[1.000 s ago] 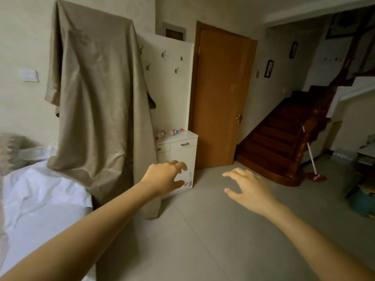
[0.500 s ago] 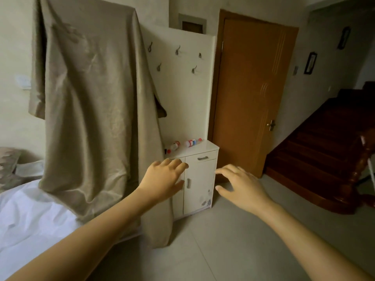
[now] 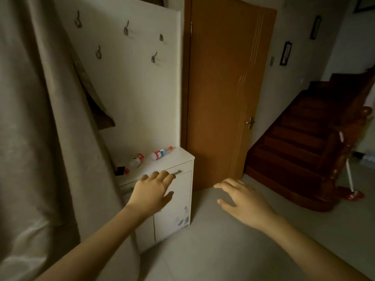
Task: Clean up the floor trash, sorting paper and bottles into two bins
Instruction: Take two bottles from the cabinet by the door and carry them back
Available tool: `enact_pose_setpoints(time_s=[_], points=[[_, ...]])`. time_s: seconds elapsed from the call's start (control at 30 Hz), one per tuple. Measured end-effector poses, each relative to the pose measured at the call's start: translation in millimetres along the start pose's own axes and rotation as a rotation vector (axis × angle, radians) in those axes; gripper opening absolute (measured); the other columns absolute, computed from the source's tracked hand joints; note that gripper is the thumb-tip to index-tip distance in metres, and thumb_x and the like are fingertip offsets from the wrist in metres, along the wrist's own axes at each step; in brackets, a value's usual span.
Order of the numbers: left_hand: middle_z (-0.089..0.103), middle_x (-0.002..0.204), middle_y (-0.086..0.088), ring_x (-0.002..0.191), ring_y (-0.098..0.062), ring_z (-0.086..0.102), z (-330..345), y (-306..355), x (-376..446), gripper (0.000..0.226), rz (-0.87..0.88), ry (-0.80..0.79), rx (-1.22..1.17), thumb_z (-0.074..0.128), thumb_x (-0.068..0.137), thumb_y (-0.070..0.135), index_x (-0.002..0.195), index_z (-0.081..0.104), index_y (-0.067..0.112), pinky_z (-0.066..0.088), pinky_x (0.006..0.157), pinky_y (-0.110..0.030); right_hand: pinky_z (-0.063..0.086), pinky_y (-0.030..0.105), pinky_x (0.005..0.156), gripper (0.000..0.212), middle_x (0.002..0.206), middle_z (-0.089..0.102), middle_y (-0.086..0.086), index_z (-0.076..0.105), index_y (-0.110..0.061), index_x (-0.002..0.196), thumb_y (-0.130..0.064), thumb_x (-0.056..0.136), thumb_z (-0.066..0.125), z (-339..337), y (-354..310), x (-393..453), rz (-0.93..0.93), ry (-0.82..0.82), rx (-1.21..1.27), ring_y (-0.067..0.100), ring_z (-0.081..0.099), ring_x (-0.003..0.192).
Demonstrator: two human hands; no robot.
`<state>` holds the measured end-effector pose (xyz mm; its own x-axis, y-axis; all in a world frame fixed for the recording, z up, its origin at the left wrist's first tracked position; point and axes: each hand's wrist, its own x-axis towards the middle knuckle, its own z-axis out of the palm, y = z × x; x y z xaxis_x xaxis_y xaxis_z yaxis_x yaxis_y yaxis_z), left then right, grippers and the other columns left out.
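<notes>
Nothing gripped: left hand (image 3: pixel 151 192) and right hand (image 3: pixel 242 201) open, empty. White cabinet (image 3: pixel 174 201) now nearer than before; two bottles (image 3: pixel 160 154) lying on top, within reach soon.

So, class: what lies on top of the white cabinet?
Two plastic bottles lie on the white cabinet: a left bottle and a right bottle, plus a small black object. The beige curtain covers the top's left end.
</notes>
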<state>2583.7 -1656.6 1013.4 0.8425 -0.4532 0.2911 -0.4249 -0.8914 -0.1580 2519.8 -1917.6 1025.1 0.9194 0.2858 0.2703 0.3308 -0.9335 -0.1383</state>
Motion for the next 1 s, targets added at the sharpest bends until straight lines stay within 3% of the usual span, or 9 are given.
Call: enact_pose_setpoints(time_s=[0.13, 0.37, 0.53, 0.67, 1.0], points=[[0.044, 0.142, 0.004, 0.123, -0.019, 0.048, 50, -10, 70, 0.048, -0.035, -0.048, 0.002, 0.043, 0.096, 0.047, 0.139, 0.035, 0.028, 0.04, 0.101, -0.034, 0.042, 0.024, 0.091, 0.043, 0.133, 0.047, -0.014, 0.042, -0.031, 0.136, -0.043, 0.095, 0.046, 34, 70, 74, -0.011, -0.017, 0.002, 0.006, 0.046, 0.119], [0.044, 0.143, 0.004, 0.126, -0.019, 0.048, 112, -65, 175, 0.052, -0.261, -0.152, -0.014, 0.046, 0.094, 0.049, 0.141, 0.035, 0.031, 0.04, 0.103, -0.037, 0.044, 0.027, 0.091, 0.043, 0.133, 0.047, -0.012, 0.042, -0.03, 0.136, -0.04, 0.094, 0.048, 85, 151, 231, -0.134, -0.139, 0.076, 0.009, 0.046, 0.119], [0.039, 0.146, 0.006, 0.132, -0.017, 0.042, 150, -107, 219, 0.051, -0.366, -0.181, 0.009, 0.042, 0.095, 0.051, 0.142, 0.032, 0.032, 0.037, 0.106, -0.035, 0.046, 0.032, 0.093, 0.044, 0.132, 0.049, -0.012, 0.044, -0.029, 0.135, -0.041, 0.092, 0.048, 132, 155, 334, -0.261, -0.193, 0.113, 0.011, 0.048, 0.12], [0.038, 0.148, 0.004, 0.132, -0.018, 0.041, 195, -156, 248, 0.054, -0.442, -0.21, 0.018, 0.042, 0.095, 0.05, 0.143, 0.03, 0.03, 0.036, 0.106, -0.035, 0.044, 0.028, 0.092, 0.041, 0.131, 0.047, -0.014, 0.043, -0.03, 0.134, -0.04, 0.094, 0.047, 172, 150, 412, -0.363, -0.239, 0.113, 0.008, 0.048, 0.117], [0.04, 0.146, 0.001, 0.127, -0.018, 0.045, 307, -269, 331, 0.055, -0.602, -0.379, -0.067, 0.049, 0.093, 0.045, 0.141, 0.031, 0.026, 0.042, 0.1, -0.034, 0.048, 0.027, 0.089, 0.047, 0.134, 0.047, -0.01, 0.041, -0.028, 0.136, -0.04, 0.092, 0.052, 249, 182, 565, -0.318, -0.356, 0.048, 0.01, 0.049, 0.116]])
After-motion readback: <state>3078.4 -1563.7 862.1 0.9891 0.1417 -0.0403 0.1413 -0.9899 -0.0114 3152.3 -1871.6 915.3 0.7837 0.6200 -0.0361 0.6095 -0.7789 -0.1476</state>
